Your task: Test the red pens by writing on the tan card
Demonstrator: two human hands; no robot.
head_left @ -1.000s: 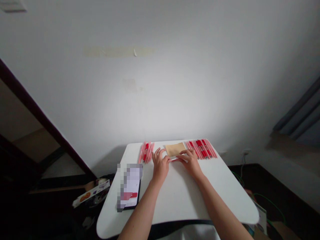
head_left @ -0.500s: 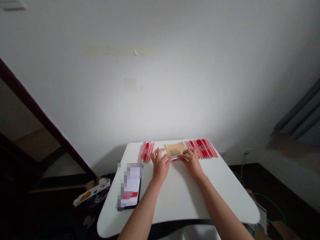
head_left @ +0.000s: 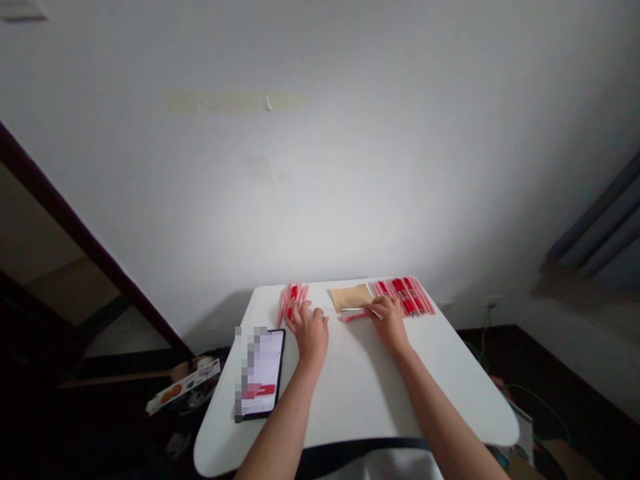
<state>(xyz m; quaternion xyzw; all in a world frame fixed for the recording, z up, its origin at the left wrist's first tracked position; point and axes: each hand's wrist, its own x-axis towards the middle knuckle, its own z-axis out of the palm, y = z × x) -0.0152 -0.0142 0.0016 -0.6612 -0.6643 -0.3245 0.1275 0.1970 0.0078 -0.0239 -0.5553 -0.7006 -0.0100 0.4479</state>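
Observation:
My left hand (head_left: 311,333) is open, its fingers spread over the white tabletop at the near end of the left group of pink and red pens (head_left: 294,293). A tiny greyish spot shows by its thumb and index finger; I cannot make it out. My right hand (head_left: 391,323) is closed on a pink pen barrel (head_left: 354,318), which lies sideways and points left. A thin whitish rod (head_left: 352,309), like a refill, also sticks out from its fingers, just above the barrel. Behind them lies a tan sheet of paper (head_left: 351,297).
More pink and red pens (head_left: 407,297) lie side by side at the back right of the white table (head_left: 360,400). A phone (head_left: 265,373) with a lit screen, partly pixelated, rests at the left. A wall (head_left: 340,220) stands right behind the table.
My left hand has let go of the pink pen and moved left towards the left pens. My right hand stays nearly in place; the whitish rod now shows beside the barrel.

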